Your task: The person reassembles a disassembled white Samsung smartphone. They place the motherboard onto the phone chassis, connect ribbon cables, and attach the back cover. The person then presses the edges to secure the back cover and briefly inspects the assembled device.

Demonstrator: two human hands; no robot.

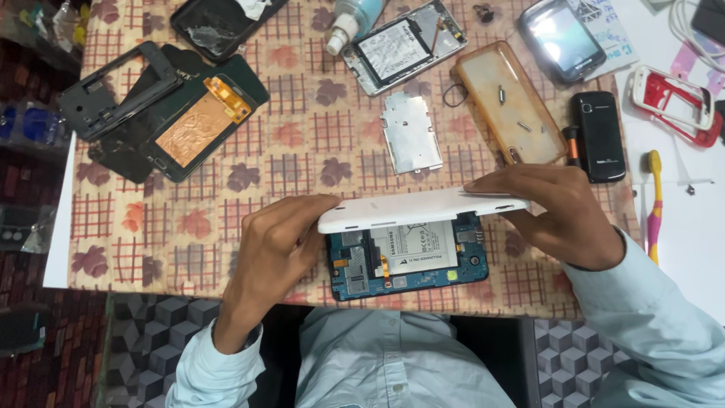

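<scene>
White back cover (419, 208) lay long axis left-right between both grips: left hand (276, 245) closed on its left end, right hand (547, 215) on right end, opened tablet (408, 257) just below, cover's near edge lifted.

A table (226, 227) fills most of the view, spread with a beige cloth (317, 136) printed with red checks and dark leaf shapes; the cloth stops short of the right part, where the top shows white (683, 227); a narrow white strip of the tabletop also shows at the left edge (59, 227). Below the table's near edge lies a floor (143, 332) patterned in grey cubes, seen again at the lower right (566, 347); along the far left the surface is dark red with a brick-like pattern (30, 189), in shadow. The light is even and soft, brightest on the white area at the right.
</scene>
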